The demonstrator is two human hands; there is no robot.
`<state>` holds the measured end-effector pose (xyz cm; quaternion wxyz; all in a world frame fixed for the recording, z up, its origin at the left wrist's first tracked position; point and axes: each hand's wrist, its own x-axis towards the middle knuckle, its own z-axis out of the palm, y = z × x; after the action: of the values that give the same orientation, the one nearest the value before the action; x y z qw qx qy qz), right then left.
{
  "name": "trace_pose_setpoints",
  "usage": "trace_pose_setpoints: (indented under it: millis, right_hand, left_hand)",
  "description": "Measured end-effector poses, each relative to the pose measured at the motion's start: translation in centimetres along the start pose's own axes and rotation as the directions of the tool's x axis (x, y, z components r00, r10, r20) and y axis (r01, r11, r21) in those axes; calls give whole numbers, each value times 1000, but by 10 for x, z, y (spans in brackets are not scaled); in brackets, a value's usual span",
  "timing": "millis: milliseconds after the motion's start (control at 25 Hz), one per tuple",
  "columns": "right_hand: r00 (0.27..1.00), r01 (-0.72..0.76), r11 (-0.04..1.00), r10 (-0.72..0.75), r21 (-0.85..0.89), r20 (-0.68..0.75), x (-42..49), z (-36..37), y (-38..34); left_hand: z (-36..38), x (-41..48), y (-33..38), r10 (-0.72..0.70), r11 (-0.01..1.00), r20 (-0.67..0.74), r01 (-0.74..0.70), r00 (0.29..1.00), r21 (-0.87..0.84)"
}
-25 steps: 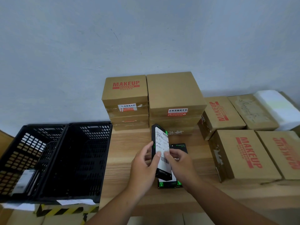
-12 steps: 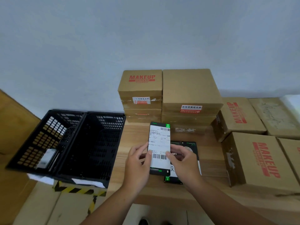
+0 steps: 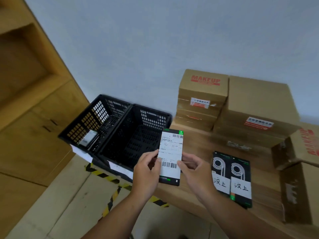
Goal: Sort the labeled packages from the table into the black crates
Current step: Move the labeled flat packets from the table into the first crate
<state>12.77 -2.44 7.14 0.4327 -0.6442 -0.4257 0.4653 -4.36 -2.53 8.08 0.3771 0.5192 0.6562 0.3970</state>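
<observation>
**Labeled package held up in both hands beside the crates**

The left hand (image 3: 146, 171) and right hand (image 3: 195, 171) each pinch a long edge of a slim black package (image 3: 170, 152). It is held upright in the air, its white barcode label facing the camera. It hangs over the left end of the bench (image 3: 196, 144), just beside the near crate (image 3: 151, 118). The far crate (image 3: 89, 118) holds one labeled parcel (image 3: 88, 139). Two flat packages (image 3: 240, 169) lie side by side on the bench right of the hands, in front of stacked cardboard boxes (image 3: 202, 100).
</observation>
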Motion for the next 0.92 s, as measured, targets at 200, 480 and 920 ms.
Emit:
trace_pose_setpoints:
  millis: [200, 480, 920]
  right_hand:
    - [998, -14, 999, 16, -38, 57, -9, 74, -13]
    - [993, 36, 994, -24, -101, 119, -20, 194, -43]
    - [979, 12, 997, 4, -77, 204, 8, 342, -77]
  left_hand:
    - [-69, 14, -30, -53, 998, -39, 52, 998, -24]
    - [-180, 51, -77, -62, 998, -19, 62, 998, 1]
    - [-293, 127, -128, -114, 992, -59, 117, 992, 55]
